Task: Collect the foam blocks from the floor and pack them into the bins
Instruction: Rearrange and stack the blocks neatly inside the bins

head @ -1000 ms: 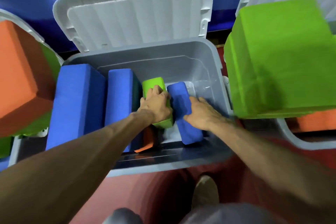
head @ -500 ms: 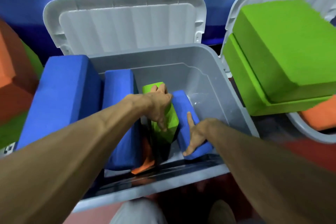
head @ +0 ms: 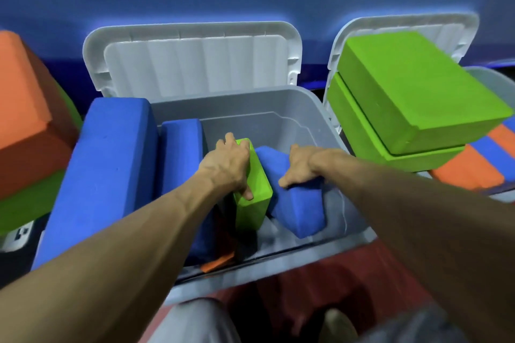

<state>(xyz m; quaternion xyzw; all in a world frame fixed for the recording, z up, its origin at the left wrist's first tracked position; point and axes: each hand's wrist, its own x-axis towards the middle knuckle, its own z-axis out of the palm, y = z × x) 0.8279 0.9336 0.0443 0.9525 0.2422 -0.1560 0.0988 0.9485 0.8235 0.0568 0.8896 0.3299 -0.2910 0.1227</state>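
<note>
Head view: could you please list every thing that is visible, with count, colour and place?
middle bin: one, grey, centre, open
lid: one, pale grey, upright behind the middle bin
large blue blocks: two, blue, left side of the middle bin
small green block: one, green, on end in the middle bin
small blue block: one, blue, tilted, right of the green one
orange piece: one, orange, low by the bin's near wall
large green blocks: two, green, stacked at right
second lid: one, pale grey, behind that stack
orange block: one, orange, far left
left grip: one, the person's hand, holds the small green block
right grip: one, the person's hand, holds the small blue block
</note>
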